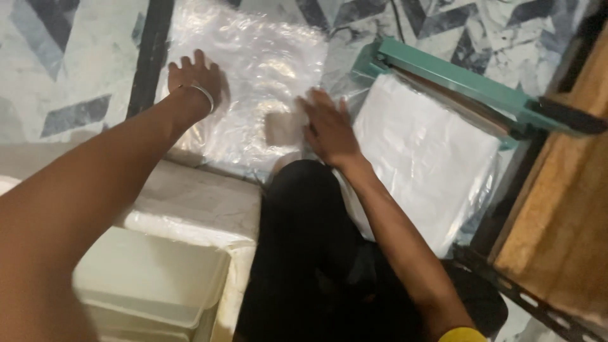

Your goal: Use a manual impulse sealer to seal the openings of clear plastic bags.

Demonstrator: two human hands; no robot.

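Left hand: your left hand [193, 79] is lying flat in the upper left of the frame, fingers spread wide, pressing down on the left edge of the clear plastic sheet [253, 69] — gripping nothing, just palm on plastic.
Bangle: a thin silver bangle [201, 94] is sitting at that wrist.
Right hand: your right hand [329, 130] is resting near the centre of the frame, fingers stretched out and flat on the right edge of the same sheet, with no pinch that I can make out.
Plastic sheet: it is lying crinkled and glossy on the patterned marble floor [69, 57], filling the upper middle of the frame between your two hands.
Small pale patch: something light and blurred [282, 130] is showing just left of your right hand — I cannot tell what it is.
White stack: a wrapped stack of white material [424, 152] is sitting right of centre, touching your right wrist area.
Green sealer: a green bar sealer [456, 79] is running along the stack's upper edge, toward the upper right.
Foam pieces: white foam blocks [183, 209] are lying at lower left, beside your dark-clothed leg [304, 253].
Wooden board: it is filling the right edge [563, 209].
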